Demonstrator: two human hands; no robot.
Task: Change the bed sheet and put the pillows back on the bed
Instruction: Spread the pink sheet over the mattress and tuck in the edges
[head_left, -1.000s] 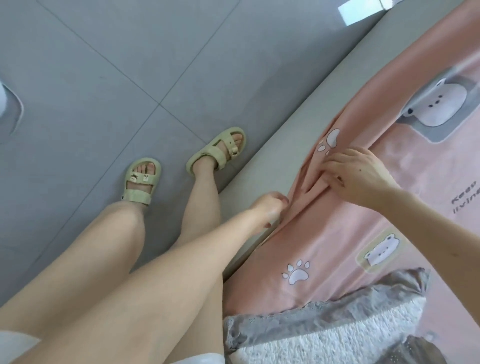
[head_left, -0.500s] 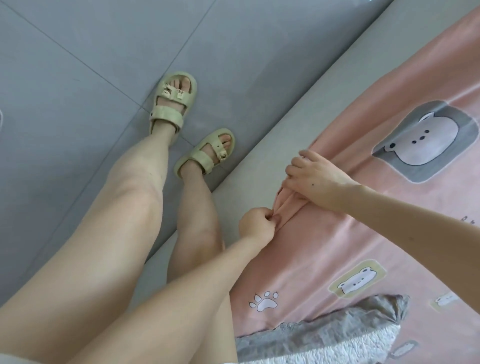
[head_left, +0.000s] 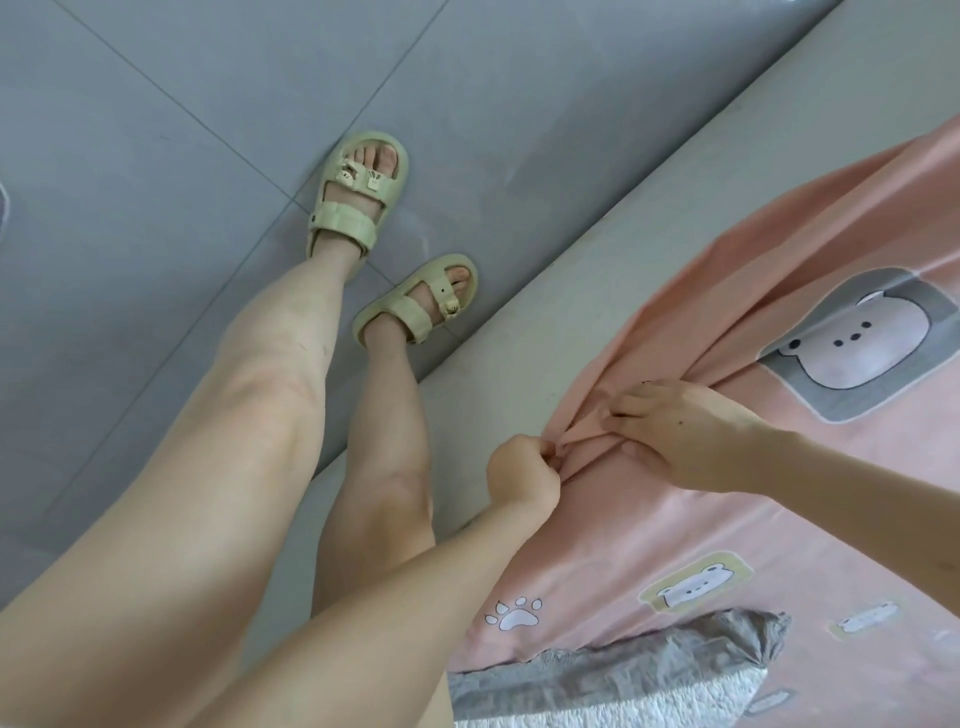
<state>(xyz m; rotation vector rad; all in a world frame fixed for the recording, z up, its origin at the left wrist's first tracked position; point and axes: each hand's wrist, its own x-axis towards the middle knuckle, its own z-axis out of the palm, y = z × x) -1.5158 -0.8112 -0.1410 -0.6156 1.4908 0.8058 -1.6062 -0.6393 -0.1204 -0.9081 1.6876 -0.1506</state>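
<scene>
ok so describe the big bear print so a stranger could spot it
Start at the pink sheet on the grey mattress. Go just beyond the right hand, toward the picture's right edge, to the bear. It is the largest print and has a grey frame; the smaller bear below has a yellow one.

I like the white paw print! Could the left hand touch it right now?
Probably yes. The paw print lies uncovered on the pink sheet, near the left hand, but that hand must first release the fold it pinches.
</scene>
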